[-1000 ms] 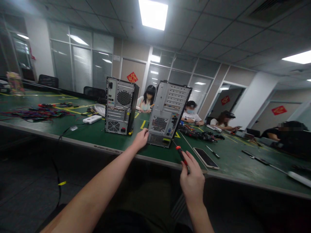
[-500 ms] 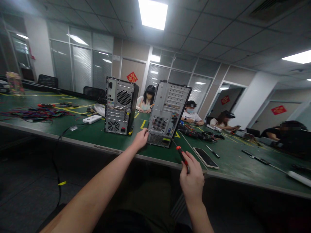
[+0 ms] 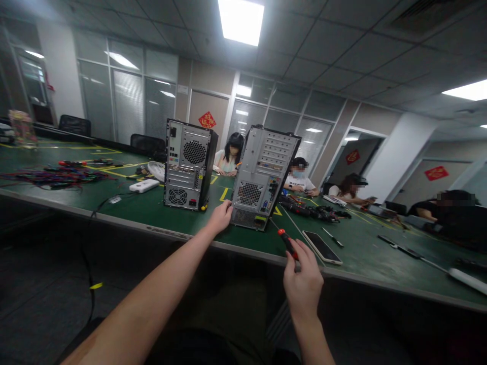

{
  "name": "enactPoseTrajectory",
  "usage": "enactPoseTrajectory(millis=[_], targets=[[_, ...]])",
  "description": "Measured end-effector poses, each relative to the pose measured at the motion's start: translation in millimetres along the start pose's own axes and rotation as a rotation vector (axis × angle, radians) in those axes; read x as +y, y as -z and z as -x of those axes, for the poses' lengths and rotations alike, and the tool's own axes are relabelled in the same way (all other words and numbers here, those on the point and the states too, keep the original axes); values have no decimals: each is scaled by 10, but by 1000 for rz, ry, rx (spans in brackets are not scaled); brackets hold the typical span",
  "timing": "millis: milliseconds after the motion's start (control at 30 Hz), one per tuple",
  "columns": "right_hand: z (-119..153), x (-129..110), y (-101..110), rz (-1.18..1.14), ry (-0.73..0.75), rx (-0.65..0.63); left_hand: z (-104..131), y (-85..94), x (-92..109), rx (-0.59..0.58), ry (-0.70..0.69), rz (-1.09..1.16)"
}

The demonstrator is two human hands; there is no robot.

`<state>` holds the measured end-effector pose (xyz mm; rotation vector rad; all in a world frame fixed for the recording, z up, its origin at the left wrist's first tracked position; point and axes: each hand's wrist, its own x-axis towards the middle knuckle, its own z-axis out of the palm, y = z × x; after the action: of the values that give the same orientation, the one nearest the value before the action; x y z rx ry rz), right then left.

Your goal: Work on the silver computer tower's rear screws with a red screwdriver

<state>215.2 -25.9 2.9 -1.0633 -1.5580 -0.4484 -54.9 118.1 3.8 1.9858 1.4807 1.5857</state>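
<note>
A grey and black computer tower (image 3: 262, 167) stands on the green table with its rear panel facing me. My left hand (image 3: 220, 216) grips the lower left edge of this tower; its fingertips are partly hidden at the edge. In my right hand (image 3: 304, 271) is a red and black screwdriver (image 3: 286, 241), pointing up and left. Its thin shaft ends near the lower right corner of the tower; whether the tip touches is too small to tell. A second computer tower (image 3: 188, 165) stands upright to the left.
Right of the screwdriver lie a phone (image 3: 322, 247) and a small pen-like tool (image 3: 332, 236). Dark cables (image 3: 315, 210) lie behind them. Coloured wires (image 3: 57, 177) and a white power strip (image 3: 143, 186) are at left. Several people sit across the table (image 3: 365, 263).
My right hand has shifted slightly right and down with the screwdriver, and its shaft shows more. My left hand stays at the tower.
</note>
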Motion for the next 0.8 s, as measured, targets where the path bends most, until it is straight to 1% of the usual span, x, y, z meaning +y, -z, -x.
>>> enactPoseTrajectory(millis=[133,233,500,667,800], targets=[[6,-59,-8,19,58,-38,2,10,12,-10,14,-5],[9,-83,-9,21,61,-24,4,14,28,-11,19,-7],[30,10,-37,103,-50,74,12,18,47,-5,23,0],[12,-47,-34,76,7,35,7,15,36,-6,21,-3],[-2,-100,-32,29,60,-23,-3,-3,16,3,23,-12]])
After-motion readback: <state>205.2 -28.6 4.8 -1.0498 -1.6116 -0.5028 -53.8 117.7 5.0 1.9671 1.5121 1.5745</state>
